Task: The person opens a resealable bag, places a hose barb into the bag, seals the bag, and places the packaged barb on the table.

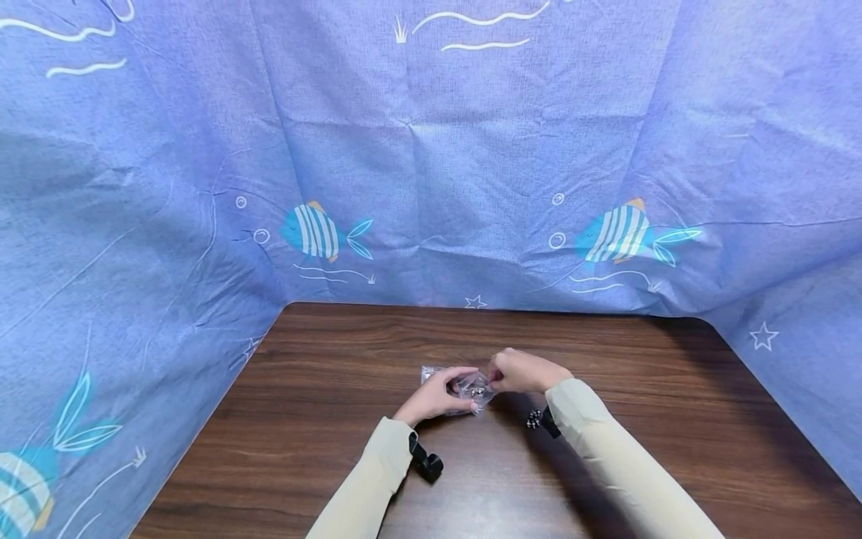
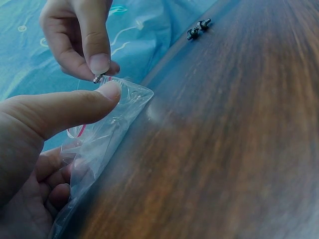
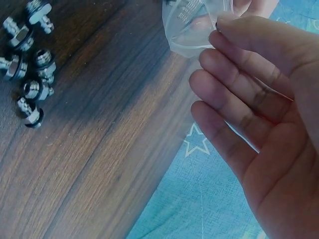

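A clear zip bag (image 2: 99,144) with a red line at its mouth is in my left hand (image 1: 441,393), thumb on one side and fingers on the other. Small metal pieces show inside the bag (image 1: 477,391) in the head view. At the bag's mouth, my right hand (image 1: 524,371) pinches a small metal fitting (image 2: 97,78) between thumb and fingertips; most of it is hidden. In the right wrist view, the other fingers of the right hand (image 3: 259,104) are bent loosely beside the bag (image 3: 192,30).
Several metal fittings with black rings (image 3: 31,89) lie in a loose group on the brown wooden table (image 1: 323,374), near my right wrist. Clear plastic (image 1: 429,372) shows behind the left hand; whether it is a separate bag I cannot tell. A blue fish-print cloth (image 1: 471,187) surrounds the table.
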`<state>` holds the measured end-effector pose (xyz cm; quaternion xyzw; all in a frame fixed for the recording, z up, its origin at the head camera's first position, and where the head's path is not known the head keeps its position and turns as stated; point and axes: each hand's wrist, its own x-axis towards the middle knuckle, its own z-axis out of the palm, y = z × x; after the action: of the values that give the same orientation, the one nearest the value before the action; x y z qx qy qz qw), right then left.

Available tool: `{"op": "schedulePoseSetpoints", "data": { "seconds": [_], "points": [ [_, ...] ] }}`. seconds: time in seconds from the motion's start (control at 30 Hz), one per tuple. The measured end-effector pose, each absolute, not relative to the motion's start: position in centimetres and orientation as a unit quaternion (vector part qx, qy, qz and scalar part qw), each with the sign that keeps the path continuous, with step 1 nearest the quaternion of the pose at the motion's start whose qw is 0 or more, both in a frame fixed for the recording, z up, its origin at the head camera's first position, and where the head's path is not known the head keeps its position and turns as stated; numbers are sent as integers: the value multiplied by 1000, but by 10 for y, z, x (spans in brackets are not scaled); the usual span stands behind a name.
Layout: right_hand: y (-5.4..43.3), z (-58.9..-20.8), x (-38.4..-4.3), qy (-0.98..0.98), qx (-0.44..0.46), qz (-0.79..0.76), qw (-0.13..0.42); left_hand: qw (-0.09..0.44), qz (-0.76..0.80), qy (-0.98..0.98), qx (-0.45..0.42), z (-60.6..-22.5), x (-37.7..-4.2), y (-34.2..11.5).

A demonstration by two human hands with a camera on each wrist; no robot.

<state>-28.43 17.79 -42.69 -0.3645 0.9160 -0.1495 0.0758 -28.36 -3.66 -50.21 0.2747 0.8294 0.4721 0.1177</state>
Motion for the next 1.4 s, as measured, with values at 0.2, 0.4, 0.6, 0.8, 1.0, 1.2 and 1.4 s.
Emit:
{"op": "schedulePoseSetpoints", "data": {
  "seconds": [0.2, 0.4, 0.6, 0.8, 1.0, 1.2, 1.4],
  "points": [
    [175, -425, -284, 917, -367, -141, 70, 113, 473, 828, 278, -502, -285, -37],
    [174, -424, -280, 912, -374, -149, 77, 118, 471, 831, 270, -506, -283, -40],
    [183, -425, -279, 909, -382, -150, 68, 107, 464, 835, 276, -507, -282, -40],
    [197, -427, -278, 914, -371, -148, 75, 93, 467, 833, 284, -505, -283, -39],
    [209, -432, -273, 919, -355, -151, 84, 98, 468, 833, 278, -505, -282, -38],
    [222, -435, -268, 919, -349, -163, 86, 100, 464, 836, 276, -503, -281, -37],
    [234, -438, -260, 918, -342, -175, 102, 101, 461, 836, 281, -502, -280, -37]
  ]
}}
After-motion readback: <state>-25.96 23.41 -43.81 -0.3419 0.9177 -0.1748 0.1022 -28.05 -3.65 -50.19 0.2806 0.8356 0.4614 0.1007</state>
